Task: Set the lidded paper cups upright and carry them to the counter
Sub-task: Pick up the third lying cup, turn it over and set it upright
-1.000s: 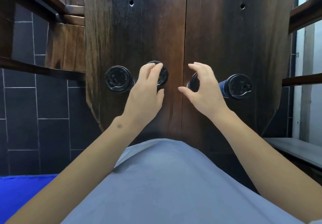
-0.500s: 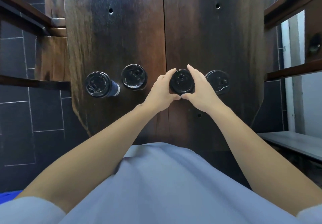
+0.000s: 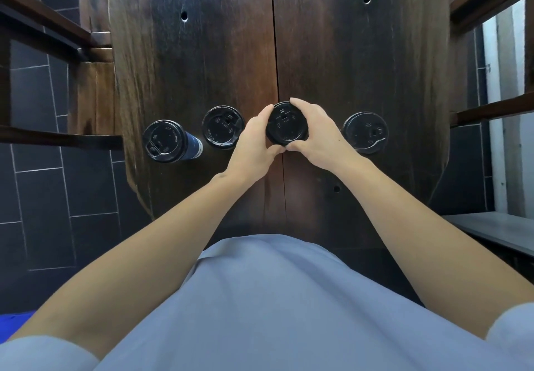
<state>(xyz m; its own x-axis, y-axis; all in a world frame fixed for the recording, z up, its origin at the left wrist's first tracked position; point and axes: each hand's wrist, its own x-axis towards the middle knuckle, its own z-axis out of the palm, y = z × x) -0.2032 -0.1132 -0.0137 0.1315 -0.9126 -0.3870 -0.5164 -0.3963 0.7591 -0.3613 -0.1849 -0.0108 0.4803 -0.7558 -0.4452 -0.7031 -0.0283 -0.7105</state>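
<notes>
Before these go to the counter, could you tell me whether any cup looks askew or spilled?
No spill shows. The leftmost cup shows its blue side, which may be lens angle or tilt. Both hands, left hand and right hand, hold the third cup.

held cup [image 3: 286,123]: sides hidden by both hands, only lid shows | lid print on all cups: too small to read | table [image 3: 361,67]: cut off at 12 o'clock | both elbows: cut off at bottom corners
</notes>
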